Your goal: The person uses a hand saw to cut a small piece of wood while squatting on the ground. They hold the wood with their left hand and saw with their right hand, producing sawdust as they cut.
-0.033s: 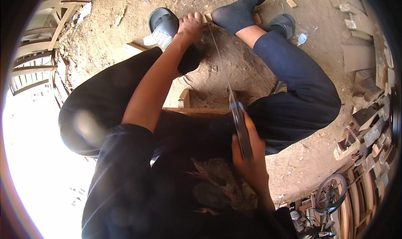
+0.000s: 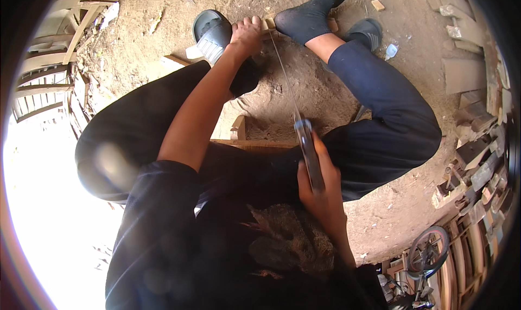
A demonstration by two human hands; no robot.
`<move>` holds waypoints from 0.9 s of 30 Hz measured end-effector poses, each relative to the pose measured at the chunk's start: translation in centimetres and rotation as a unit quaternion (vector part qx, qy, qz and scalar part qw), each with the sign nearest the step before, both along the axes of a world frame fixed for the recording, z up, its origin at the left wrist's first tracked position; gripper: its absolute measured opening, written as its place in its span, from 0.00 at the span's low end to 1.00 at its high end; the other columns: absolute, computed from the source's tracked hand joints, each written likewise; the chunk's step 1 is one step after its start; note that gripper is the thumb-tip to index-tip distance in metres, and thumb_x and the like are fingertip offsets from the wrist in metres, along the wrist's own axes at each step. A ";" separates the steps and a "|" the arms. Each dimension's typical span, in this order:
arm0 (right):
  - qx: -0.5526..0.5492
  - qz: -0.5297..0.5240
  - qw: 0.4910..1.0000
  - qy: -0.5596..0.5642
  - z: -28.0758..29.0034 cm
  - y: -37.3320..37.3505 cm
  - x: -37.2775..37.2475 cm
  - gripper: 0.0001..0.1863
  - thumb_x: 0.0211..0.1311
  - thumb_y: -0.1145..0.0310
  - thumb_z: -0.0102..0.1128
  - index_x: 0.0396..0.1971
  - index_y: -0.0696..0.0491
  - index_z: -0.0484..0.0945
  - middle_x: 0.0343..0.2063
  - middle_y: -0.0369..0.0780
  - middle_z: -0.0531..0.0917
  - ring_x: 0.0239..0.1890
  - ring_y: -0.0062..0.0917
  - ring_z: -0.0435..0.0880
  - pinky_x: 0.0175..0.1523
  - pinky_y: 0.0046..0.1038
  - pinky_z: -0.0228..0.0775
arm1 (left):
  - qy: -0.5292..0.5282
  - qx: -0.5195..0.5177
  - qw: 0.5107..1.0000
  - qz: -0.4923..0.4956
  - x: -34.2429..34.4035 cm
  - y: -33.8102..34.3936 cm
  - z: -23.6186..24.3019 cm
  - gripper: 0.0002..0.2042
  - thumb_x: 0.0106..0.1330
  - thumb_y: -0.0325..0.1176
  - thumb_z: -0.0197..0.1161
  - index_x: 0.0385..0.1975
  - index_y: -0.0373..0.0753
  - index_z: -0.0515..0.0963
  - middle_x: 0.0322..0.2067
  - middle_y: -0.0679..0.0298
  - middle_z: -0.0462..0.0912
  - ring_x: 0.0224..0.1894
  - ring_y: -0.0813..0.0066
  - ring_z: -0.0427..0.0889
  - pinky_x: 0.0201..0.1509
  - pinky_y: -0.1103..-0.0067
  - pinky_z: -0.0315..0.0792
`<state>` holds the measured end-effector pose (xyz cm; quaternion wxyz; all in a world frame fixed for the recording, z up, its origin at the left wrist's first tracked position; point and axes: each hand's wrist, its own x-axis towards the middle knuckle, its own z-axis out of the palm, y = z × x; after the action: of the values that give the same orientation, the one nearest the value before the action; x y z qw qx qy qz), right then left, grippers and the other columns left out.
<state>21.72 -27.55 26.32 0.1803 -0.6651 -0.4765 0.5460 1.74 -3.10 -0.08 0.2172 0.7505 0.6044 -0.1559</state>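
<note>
handsaw [image 2: 304, 132] slants up the middle of the view, its dark handle low and near the torso, its thin blade [image 2: 285, 74] seen almost edge-on and reaching away toward the feet. the right hand [image 2: 322, 182] is closed around the handle, fingers wrapped at the right side and thumb along the left, with the blue-tinted front of the handle showing above the grip. the far end of the blade meets, or comes just beside, a small pale wood piece [image 2: 268, 23] on the ground; which of the two i cannot be sure. that wood piece lies between the left hand [image 2: 247, 36] and the heel of a foot in a black sock [image 2: 304, 19]. the left hand is palm down with its fingers bent, close against the wood; the hidden underside leaves me unable to say how firmly it has hold of it, if at all.

a grey slide sandal [image 2: 210, 36] with pale stripes sits just left of the left hand, and another slide sandal [image 2: 368, 32] lies right of the socked foot. nearer the body, an upright wood block [image 2: 238, 127] stands by a plank [image 2: 255, 144]. wood offcuts [image 2: 483, 174] are piled along the right, above a bicycle wheel [image 2: 444, 255].
</note>
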 end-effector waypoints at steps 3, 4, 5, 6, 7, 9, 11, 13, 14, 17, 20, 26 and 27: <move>-0.004 0.006 1.000 -0.014 -0.2 -0.2 0.3 0.32 0.62 0.77 0.54 0.68 0.59 0.62 0.43 0.58 0.82 0.39 0.51 0.86 0.41 0.40 0.78 | 0.001 0.022 1.000 0.004 -0.5 -0.6 0.4 0.29 0.54 0.32 0.70 0.54 0.32 0.65 0.56 0.43 0.73 0.61 0.43 0.74 0.65 0.58 0.67; 0.029 0.014 0.999 -0.027 0.5 -1.1 0.7 0.32 0.62 0.77 0.55 0.68 0.58 0.63 0.41 0.58 0.82 0.39 0.51 0.86 0.41 0.40 0.78 | 0.005 0.014 1.000 0.002 -0.6 -0.7 0.5 0.29 0.54 0.32 0.69 0.54 0.32 0.64 0.56 0.43 0.73 0.61 0.43 0.74 0.65 0.58 0.67; 0.063 0.024 0.997 -0.037 1.0 -2.1 1.1 0.32 0.62 0.76 0.55 0.68 0.58 0.63 0.39 0.58 0.82 0.39 0.51 0.86 0.41 0.40 0.77 | 0.012 0.011 1.000 0.001 -0.8 -0.4 0.6 0.29 0.55 0.32 0.69 0.55 0.32 0.64 0.56 0.43 0.73 0.61 0.43 0.74 0.65 0.58 0.67; 0.109 0.033 0.993 -0.039 1.3 -3.0 1.4 0.31 0.62 0.76 0.56 0.68 0.57 0.64 0.36 0.58 0.82 0.38 0.51 0.86 0.40 0.39 0.77 | 0.016 0.010 1.000 0.002 -1.1 -0.2 0.1 0.29 0.55 0.33 0.69 0.55 0.33 0.64 0.56 0.43 0.73 0.61 0.44 0.74 0.65 0.58 0.67; 0.108 0.030 0.993 -0.026 1.2 -3.0 1.3 0.31 0.63 0.76 0.56 0.68 0.57 0.64 0.36 0.58 0.82 0.38 0.52 0.86 0.40 0.39 0.77 | 0.038 0.058 0.997 -0.018 -2.1 0.4 -1.6 0.29 0.56 0.34 0.68 0.55 0.32 0.64 0.55 0.43 0.73 0.61 0.44 0.74 0.65 0.57 0.67; 0.058 -0.010 0.998 -0.017 0.3 -1.2 0.4 0.31 0.63 0.76 0.55 0.68 0.57 0.64 0.37 0.58 0.83 0.39 0.53 0.85 0.41 0.39 0.77 | -0.008 0.017 1.000 -0.001 0.4 0.5 -0.5 0.29 0.56 0.35 0.68 0.55 0.31 0.64 0.55 0.43 0.73 0.61 0.44 0.73 0.65 0.57 0.67; 0.016 -0.022 0.999 0.019 -0.8 -0.2 0.5 0.31 0.63 0.77 0.54 0.68 0.57 0.63 0.39 0.58 0.83 0.41 0.54 0.85 0.42 0.39 0.77 | -0.007 0.009 1.000 0.022 -0.1 0.4 -0.2 0.29 0.57 0.35 0.67 0.55 0.31 0.63 0.56 0.42 0.72 0.62 0.44 0.73 0.65 0.58 0.66; 0.025 -0.022 0.999 0.017 -0.8 -0.8 0.2 0.30 0.64 0.77 0.54 0.68 0.57 0.64 0.39 0.58 0.83 0.42 0.54 0.85 0.43 0.39 0.77 | 0.012 -0.009 1.000 0.007 -0.5 0.8 0.7 0.29 0.57 0.35 0.67 0.55 0.31 0.63 0.56 0.42 0.72 0.62 0.44 0.72 0.66 0.58 0.66; 0.037 -0.025 0.999 -0.004 -0.1 -1.1 0.2 0.30 0.64 0.77 0.54 0.67 0.57 0.64 0.39 0.58 0.83 0.42 0.54 0.85 0.42 0.39 0.77 | 0.003 -0.012 1.000 0.000 0.3 0.6 0.3 0.29 0.57 0.35 0.66 0.55 0.31 0.63 0.56 0.42 0.72 0.62 0.44 0.72 0.66 0.58 0.66; 0.102 -0.001 0.995 -0.022 1.6 -3.6 1.2 0.29 0.64 0.76 0.55 0.66 0.57 0.65 0.34 0.57 0.83 0.39 0.52 0.85 0.39 0.38 0.77 | 0.022 0.009 1.000 0.007 -0.5 0.6 0.5 0.28 0.58 0.35 0.65 0.55 0.31 0.62 0.56 0.42 0.72 0.63 0.44 0.72 0.66 0.58 0.66; -0.004 -0.024 1.000 0.006 0.9 -0.7 0.3 0.30 0.65 0.77 0.54 0.68 0.58 0.63 0.40 0.57 0.81 0.43 0.50 0.85 0.43 0.36 0.76 | 0.008 0.014 1.000 0.005 -0.5 0.8 0.7 0.27 0.60 0.34 0.63 0.56 0.31 0.63 0.57 0.42 0.72 0.63 0.43 0.72 0.66 0.58 0.66; -0.005 -0.022 1.000 0.011 2.1 -3.5 1.1 0.32 0.64 0.77 0.52 0.69 0.58 0.60 0.35 0.56 0.81 0.36 0.50 0.85 0.40 0.40 0.76 | 0.026 0.008 0.999 -0.031 -0.5 1.3 0.2 0.25 0.63 0.36 0.61 0.56 0.30 0.63 0.56 0.41 0.72 0.62 0.43 0.73 0.66 0.57 0.67; 0.008 -0.020 1.000 0.012 2.2 -3.8 1.1 0.32 0.64 0.76 0.53 0.70 0.58 0.60 0.33 0.56 0.82 0.34 0.50 0.86 0.39 0.41 0.76 | 0.042 0.009 0.999 -0.028 -0.6 0.9 0.0 0.25 0.63 0.36 0.60 0.56 0.30 0.63 0.56 0.41 0.72 0.62 0.42 0.73 0.66 0.57 0.67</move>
<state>22.79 -31.34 28.50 0.2024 -0.6662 -0.4653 0.5464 1.14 -2.21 -0.09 0.1803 0.7618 0.5931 -0.1881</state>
